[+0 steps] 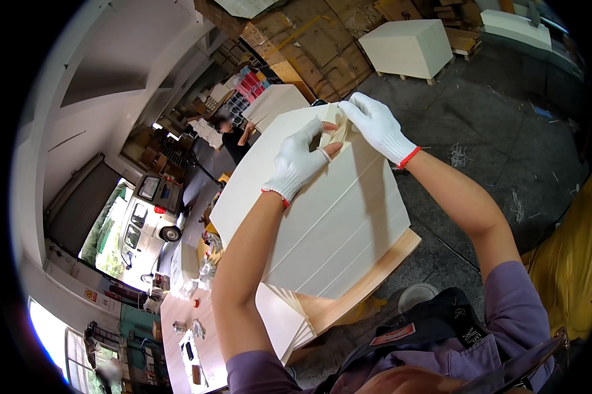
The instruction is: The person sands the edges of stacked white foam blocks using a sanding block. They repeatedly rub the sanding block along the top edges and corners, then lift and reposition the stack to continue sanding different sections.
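Observation:
A tall stack of cream-white paperboard sheets (335, 217) stands on a pale wooden board (381, 266) in front of me. Both hands wear white knit gloves with red cuffs. My left hand (297, 161), its thumb and a fingertip bare, is closed around the bent edges of several sheets (336, 131) at the stack's far upper end. Across from it, my right hand (375, 125) pinches the same fanned edges from the right side. How many sheets each hand holds cannot be made out.
A smaller pile of white sheets (279, 315) lies on the table (178, 315) at lower left. Another board stack (407, 46) rests on a pallet at the back. Yellow cloth (571, 249) hangs at right. A person (233, 138) works beyond the stack; a van (148, 220) stands outside.

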The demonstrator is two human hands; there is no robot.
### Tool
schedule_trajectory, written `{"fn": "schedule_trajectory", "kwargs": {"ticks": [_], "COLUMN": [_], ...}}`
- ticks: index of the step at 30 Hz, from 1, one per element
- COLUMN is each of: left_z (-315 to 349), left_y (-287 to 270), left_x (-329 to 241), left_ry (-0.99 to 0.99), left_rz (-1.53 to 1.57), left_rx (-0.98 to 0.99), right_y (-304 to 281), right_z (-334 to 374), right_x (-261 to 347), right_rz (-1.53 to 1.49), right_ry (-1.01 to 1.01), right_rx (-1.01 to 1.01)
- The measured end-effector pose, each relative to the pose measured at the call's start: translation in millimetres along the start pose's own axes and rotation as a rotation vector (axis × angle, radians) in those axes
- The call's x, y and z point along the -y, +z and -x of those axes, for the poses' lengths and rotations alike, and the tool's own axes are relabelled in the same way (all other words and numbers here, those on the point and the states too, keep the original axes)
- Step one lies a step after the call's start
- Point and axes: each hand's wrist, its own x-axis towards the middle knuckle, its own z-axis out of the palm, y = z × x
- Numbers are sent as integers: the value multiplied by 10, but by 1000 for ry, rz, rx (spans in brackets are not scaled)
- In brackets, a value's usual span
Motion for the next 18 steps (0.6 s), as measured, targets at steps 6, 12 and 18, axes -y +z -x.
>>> {"fn": "schedule_trajectory", "kwargs": {"ticks": [6,12,18], "left_z": [17,47,59], "left_y": [-5,-38,2], "left_x": [-75,61,48], "left_ry": [-19,47,136], "left_rz": [77,31,21], "left_rx": [19,-26,-101], "right_y": [-17,-270,-449], "right_z": [8,33,-14], "right_x": [-10,178,120], "right_rz": [9,229,756], "right_ry": [7,41,-267], "right_rx": [-7,88,281]}}
